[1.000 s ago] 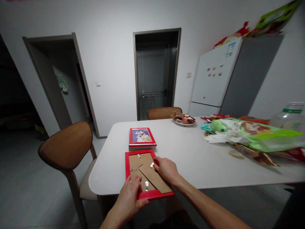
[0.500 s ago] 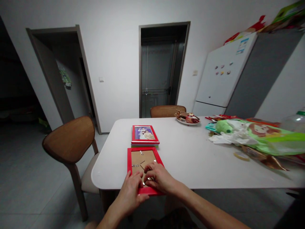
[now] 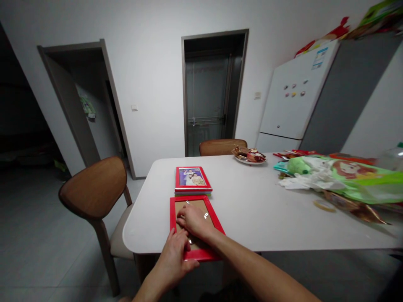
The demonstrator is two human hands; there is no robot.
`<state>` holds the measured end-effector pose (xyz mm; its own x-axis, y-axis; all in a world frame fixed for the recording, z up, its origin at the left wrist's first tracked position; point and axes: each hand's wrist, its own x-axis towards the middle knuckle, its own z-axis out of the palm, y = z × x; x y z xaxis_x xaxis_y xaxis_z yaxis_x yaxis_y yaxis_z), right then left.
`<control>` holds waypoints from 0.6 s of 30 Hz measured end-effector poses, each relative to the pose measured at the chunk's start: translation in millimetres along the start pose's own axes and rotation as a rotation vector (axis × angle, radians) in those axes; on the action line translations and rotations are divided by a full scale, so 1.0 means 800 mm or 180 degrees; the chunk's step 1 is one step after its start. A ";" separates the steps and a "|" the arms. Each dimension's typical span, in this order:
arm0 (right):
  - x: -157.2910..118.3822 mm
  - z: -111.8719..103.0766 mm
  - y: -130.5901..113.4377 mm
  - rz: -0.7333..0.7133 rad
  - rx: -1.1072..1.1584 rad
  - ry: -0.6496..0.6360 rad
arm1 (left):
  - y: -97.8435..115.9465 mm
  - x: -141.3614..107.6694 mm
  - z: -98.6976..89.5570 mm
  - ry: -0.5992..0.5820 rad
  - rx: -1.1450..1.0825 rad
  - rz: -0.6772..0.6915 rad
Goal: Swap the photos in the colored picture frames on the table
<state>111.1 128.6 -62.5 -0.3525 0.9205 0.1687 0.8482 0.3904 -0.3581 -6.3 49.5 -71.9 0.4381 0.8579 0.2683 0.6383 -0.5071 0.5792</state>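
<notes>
- Since half a second ago, the person's right hand (image 3: 192, 220) has slid from the near part of the brown backing board (image 3: 200, 205) over to its left side; the left hand (image 3: 175, 251) has stayed put at the near left corner.
- They're both on a red rectangular picture frame (image 3: 217, 225), back side up at the near edge of the white round-cornered desk (image 3: 261, 201), jutting slightly past it.
- The right hand's fingers are curled and close together, tips down on the board; I can't tell from here whether they pinch anything.
- The left hand's fingers bend over the corner, thumb spread away along the near rim; how firmly they grip, I can't tell.
- Small silver metal clips (image 3: 205, 215) show around the right hand.
- Just beyond sits a stack of picture frames (image 3: 193, 193), the top one red, with a photo facing up.
- Farther right along the desk are a white plate (image 3: 250, 162) of wrapped items and a bright green plastic bag (image 3: 355, 186) beside crumpled white tissue (image 3: 308, 183).
</notes>
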 end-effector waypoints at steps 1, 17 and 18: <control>0.003 0.004 -0.001 0.0049 -0.0038 0.0054 | 0.000 0.000 0.000 0.0016 -0.0011 0.0016; 0.013 -0.003 0.043 0.0224 -0.0371 0.0411 | -0.006 0.004 0.002 -0.0059 -0.0040 0.0090; 0.013 -0.002 0.042 0.0197 -0.0358 0.0413 | -0.006 0.004 0.002 -0.0060 -0.0037 0.0089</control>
<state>136.7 151.1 -71.4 -0.2505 0.9299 0.2692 0.9081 0.3221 -0.2676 -7.2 54.1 -74.8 0.4675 0.8417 0.2700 0.6183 -0.5296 0.5807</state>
